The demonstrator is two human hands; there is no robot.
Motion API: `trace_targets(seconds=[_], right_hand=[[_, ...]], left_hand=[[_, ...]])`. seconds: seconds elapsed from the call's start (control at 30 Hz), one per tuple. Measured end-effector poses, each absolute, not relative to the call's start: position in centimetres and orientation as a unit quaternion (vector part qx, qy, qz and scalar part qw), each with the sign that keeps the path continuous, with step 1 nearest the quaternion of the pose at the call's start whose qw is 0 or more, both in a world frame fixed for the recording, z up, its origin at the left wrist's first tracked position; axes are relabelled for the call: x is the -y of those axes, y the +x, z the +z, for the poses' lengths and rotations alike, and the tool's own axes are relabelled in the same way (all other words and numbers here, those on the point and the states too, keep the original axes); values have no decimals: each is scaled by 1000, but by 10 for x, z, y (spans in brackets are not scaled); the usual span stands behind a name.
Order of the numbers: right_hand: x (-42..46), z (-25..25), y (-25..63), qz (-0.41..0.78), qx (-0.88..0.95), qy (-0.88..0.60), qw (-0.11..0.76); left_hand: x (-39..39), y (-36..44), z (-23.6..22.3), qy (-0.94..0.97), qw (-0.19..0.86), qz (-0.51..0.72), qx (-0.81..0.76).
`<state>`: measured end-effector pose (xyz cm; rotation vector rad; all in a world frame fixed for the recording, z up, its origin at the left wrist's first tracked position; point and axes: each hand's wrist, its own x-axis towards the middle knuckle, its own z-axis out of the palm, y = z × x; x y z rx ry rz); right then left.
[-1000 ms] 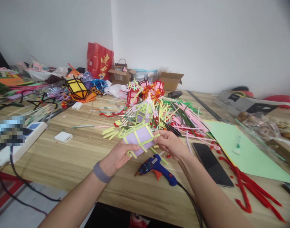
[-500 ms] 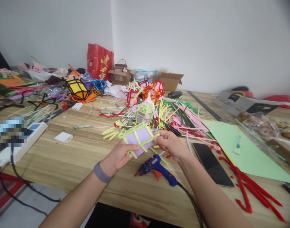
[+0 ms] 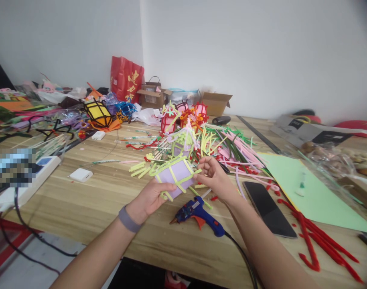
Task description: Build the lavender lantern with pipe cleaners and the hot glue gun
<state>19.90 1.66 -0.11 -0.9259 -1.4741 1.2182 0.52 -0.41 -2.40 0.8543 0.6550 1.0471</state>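
Observation:
A small lantern [image 3: 170,173] with light purple panels and a yellow-green pipe-cleaner frame is tilted above the table. My left hand [image 3: 151,196] is closed around its near left side, thumb lying across the purple panel. At the lantern's right end, my right hand [image 3: 212,176] has its thumb by a yellow-green pipe-cleaner tip, while the index finger is bent up and apart from the thumb. Below the lantern lies a blue glue gun [image 3: 198,212] on its side, its nozzle pointing left. Behind the lantern stands another purple and yellow-green lantern [image 3: 181,149], partly hidden.
Loose pipe cleaners [image 3: 231,148] are heaped behind my hands. To the right lie a phone [image 3: 269,208], red pipe cleaners [image 3: 318,237] and a green sheet [image 3: 309,192]. A power strip [image 3: 41,174] and white adapter [image 3: 80,174] are at left. The glue gun's cord [image 3: 243,253] runs off the front.
The fingers of my right hand have loosened and lifted from the pipe-cleaner end that they were pinching. My left hand and the lantern have stayed almost in place.

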Motion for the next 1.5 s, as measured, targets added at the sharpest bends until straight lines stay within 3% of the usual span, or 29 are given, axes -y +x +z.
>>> trace_targets(seconds=[0.77, 1.27, 1.5], right_hand=[[-17, -9, 195, 555, 560, -341, 511], [-15, -4, 201, 524, 610, -327, 496], [-26, -8, 206, 464, 524, -373, 609]], left_hand=[[6, 5, -21, 368, 740, 476, -302], [3, 3, -28, 339, 752, 489, -285], [0, 0, -34, 315, 761, 495, -275]])
